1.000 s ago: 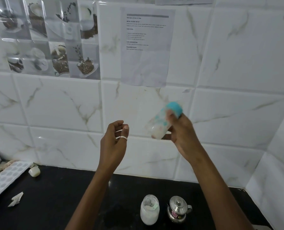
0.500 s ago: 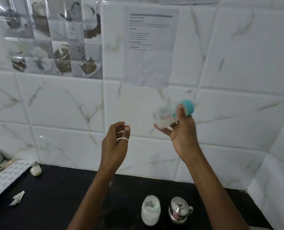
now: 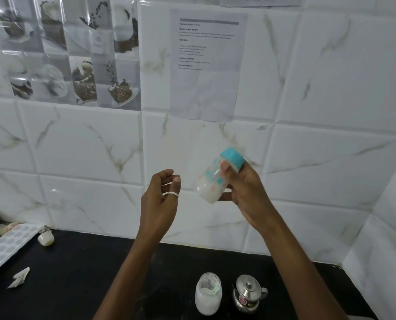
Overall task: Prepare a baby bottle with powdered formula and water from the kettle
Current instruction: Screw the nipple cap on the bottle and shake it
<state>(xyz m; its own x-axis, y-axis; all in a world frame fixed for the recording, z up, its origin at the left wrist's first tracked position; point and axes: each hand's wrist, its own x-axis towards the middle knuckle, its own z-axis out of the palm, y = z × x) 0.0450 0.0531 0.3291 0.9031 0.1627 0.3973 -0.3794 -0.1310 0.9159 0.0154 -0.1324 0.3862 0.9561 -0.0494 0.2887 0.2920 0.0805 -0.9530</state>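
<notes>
My right hand (image 3: pixel 243 190) grips a clear baby bottle (image 3: pixel 212 181) with a teal collar, held tilted in the air in front of the tiled wall, base down-left and collar up-right. White milky liquid shows in its lower part. My left hand (image 3: pixel 161 199) hovers just left of the bottle, fingers loosely curled, holding nothing, a ring on one finger. Below on the black counter (image 3: pixel 81 280) stand a jar of white powder (image 3: pixel 208 293) and a small steel kettle (image 3: pixel 248 293) with its lid on.
At the counter's far left lie a white tray with round dimples (image 3: pixel 5 244), a small white cup on its side (image 3: pixel 45 239) and a scrap of white paper (image 3: pixel 20 277). A printed sheet (image 3: pixel 208 63) is taped to the wall. The wall corner closes the right side.
The bottle has swung in my right hand: tipped nearly level half a second ago, now angled back down-left. My left hand has stayed in place.
</notes>
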